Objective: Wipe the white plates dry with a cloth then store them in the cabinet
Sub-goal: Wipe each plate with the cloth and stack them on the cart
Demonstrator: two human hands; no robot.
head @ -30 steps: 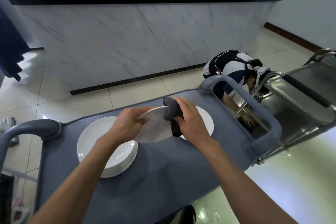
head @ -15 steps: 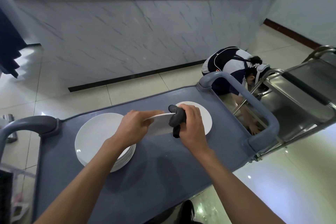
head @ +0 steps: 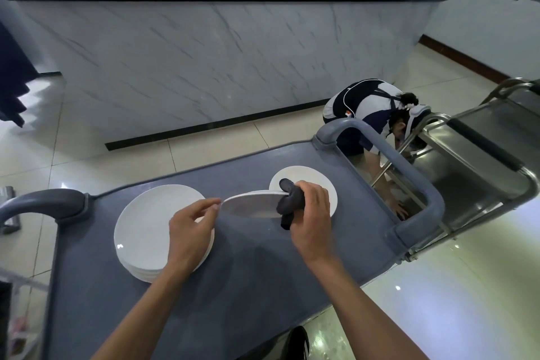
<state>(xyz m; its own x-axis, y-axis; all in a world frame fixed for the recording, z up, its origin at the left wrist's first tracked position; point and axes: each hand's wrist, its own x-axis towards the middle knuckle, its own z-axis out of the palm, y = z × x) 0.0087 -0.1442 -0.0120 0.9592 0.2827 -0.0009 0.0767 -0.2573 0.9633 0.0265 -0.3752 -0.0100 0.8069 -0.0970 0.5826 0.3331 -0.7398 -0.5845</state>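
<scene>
While the plate [head: 248, 207] is pinched at its rim by the left hand [head: 190, 228], its opposite rim is gripped through the dark cloth [head: 289, 203] by the right hand [head: 312, 213].

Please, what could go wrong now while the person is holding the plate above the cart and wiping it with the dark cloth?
The held plate is only pinched at its rim by the left hand, so the right hand rubbing with the dark cloth might push it loose. It could then fall on the single plate below and chip both. The left forearm hangs over the plate stack and may knock it.
</scene>
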